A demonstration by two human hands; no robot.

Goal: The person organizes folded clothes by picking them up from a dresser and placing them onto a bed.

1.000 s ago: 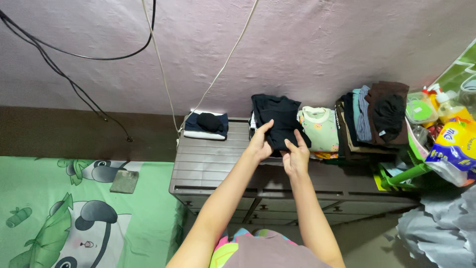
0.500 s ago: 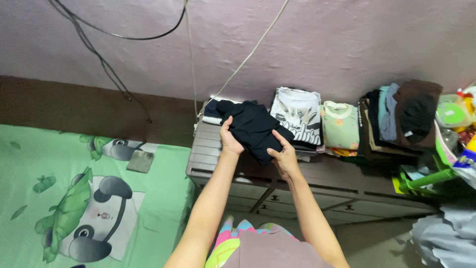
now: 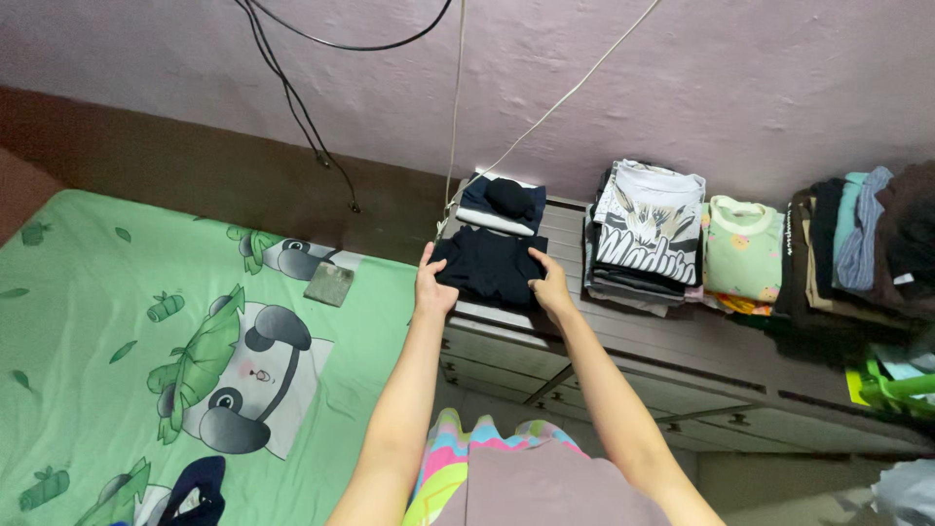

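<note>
Gripped between left hand [image 3: 430, 285] and right hand [image 3: 550, 290]: a folded black cotton garment [image 3: 490, 267]. Looked light, soft, floppy; best held by both side edges.

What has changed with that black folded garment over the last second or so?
Both hands, left hand and right hand, carried the black folded garment leftward off the pile topped by the grey printed shirt. It now lies on the dresser top, in front of the small navy and white stack. Both hands still grip its edges. The other clothes piles stayed put.
</note>
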